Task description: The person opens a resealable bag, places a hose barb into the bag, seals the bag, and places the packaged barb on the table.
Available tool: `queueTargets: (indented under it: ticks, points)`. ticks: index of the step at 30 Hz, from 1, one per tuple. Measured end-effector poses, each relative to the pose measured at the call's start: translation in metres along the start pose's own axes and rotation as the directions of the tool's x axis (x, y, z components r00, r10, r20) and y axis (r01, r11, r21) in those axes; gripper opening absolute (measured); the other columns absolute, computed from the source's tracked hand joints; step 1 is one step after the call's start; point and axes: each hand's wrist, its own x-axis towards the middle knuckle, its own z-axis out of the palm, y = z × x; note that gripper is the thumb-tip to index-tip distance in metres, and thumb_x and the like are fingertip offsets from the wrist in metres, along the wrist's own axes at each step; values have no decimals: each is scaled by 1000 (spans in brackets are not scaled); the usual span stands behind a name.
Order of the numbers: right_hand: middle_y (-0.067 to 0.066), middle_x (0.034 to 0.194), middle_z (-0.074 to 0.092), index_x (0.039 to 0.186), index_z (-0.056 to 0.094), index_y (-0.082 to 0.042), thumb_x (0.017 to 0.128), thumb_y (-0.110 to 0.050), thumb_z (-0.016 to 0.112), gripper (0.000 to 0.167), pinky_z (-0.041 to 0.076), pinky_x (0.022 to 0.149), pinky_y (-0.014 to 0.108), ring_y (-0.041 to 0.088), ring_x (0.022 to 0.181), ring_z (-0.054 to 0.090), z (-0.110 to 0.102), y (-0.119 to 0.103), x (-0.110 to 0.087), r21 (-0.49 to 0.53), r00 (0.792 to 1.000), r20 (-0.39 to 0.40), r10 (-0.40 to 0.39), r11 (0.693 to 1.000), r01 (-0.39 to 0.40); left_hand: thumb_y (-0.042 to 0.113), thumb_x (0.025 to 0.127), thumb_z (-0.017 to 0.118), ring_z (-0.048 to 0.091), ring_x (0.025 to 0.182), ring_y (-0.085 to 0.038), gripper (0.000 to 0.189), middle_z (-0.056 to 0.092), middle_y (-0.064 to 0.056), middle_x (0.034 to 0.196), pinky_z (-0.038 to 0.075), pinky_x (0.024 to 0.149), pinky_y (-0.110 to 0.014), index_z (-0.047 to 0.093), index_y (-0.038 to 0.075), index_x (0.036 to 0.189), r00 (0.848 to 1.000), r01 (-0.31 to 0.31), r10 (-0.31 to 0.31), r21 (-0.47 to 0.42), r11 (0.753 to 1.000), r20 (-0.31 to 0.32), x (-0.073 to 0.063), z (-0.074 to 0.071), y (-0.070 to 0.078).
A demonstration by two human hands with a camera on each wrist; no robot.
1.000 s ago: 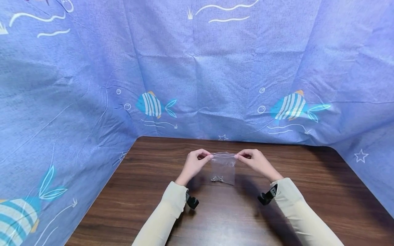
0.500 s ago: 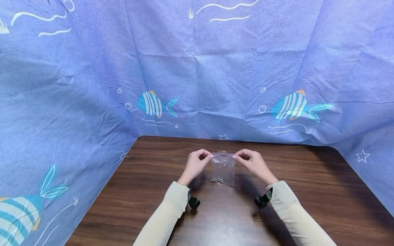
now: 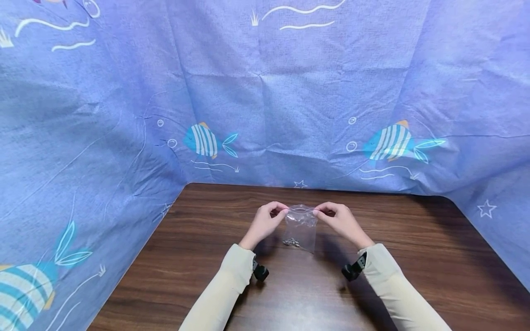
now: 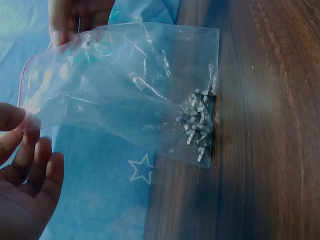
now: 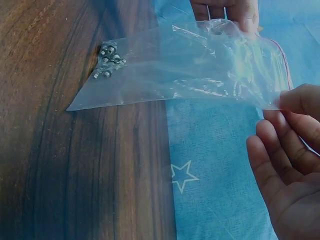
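Observation:
A clear zip bag (image 3: pixel 301 230) hangs upright between both hands, over the middle of the table. Small silvery metal pieces, perhaps screws (image 4: pixel 197 120), lie heaped along its bottom, toward the left corner in the head view. My left hand (image 3: pixel 267 218) pinches the bag's top left corner between thumb and index finger. At the top right corner, my right hand (image 3: pixel 339 220) does the same. Between the hands the mouth bows apart, with a pinkish line along its rim in both wrist views. Whether the bag's bottom touches the table I cannot tell.
A dark wood-grain table (image 3: pixel 198 276) spreads under the hands. Behind it and at the sides hangs a blue cloth (image 3: pixel 298 115) printed with striped fish and stars. Each wrist bears a small black camera (image 3: pixel 261 272).
The bag's mouth has bowed wider as the hands came slightly closer together. My right forearm has shifted a little to the left. Both hands keep their pinch on the corners.

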Motion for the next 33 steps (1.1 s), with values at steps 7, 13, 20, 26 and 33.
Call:
queueTargets:
  ticks: [7, 13, 20, 26, 33]
  points:
    - [5, 84, 71, 94, 73, -9, 88, -26, 71, 19, 47, 65, 21, 5, 71, 58, 0, -4, 1, 32, 999, 34, 4, 999, -5, 18, 88, 69, 50, 68, -5, 12, 65, -6, 81, 41, 62, -19, 73, 7, 91, 1000, 1, -1, -25, 1000, 13, 1, 4, 1]
    - [4, 81, 70, 90, 73, -8, 88, -24, 71, 16, 46, 63, 21, 5, 69, 56, 2, -5, 1, 22, 999, 27, -22, 1000, 22, 18, 88, 70, 48, 66, -4, 12, 64, -5, 78, 39, 61, -18, 74, 6, 88, 1000, -3, 3, 5, 1000, -10, 1, 6, 2]
    - [2, 83, 71, 89, 73, -10, 88, -22, 71, 12, 46, 65, 21, 4, 70, 56, 4, -6, 1, -14, 999, 11, -44, 999, 44, 16, 88, 70, 47, 66, -6, 11, 62, -5, 75, 39, 61, -18, 74, 6, 86, 999, -20, 20, 23, 1000, -32, 2, 8, 4]
    - [4, 83, 71, 90, 72, -7, 89, -20, 69, 13, 46, 64, 21, 4, 69, 55, 4, -6, 3, 10, 999, 15, -47, 999, 47, 15, 89, 69, 47, 68, -6, 11, 63, -6, 78, 39, 62, -18, 73, 5, 87, 999, -28, 28, 17, 999, -29, 3, 8, 3]
    - [6, 88, 72, 95, 72, -7, 91, -21, 67, 16, 46, 66, 20, 3, 72, 56, 3, -5, 4, 23, 999, 38, -32, 999, 31, 15, 90, 67, 48, 69, -5, 12, 63, -8, 81, 40, 63, -18, 72, 4, 89, 1000, -17, 17, -27, 999, -14, 5, 8, 2]
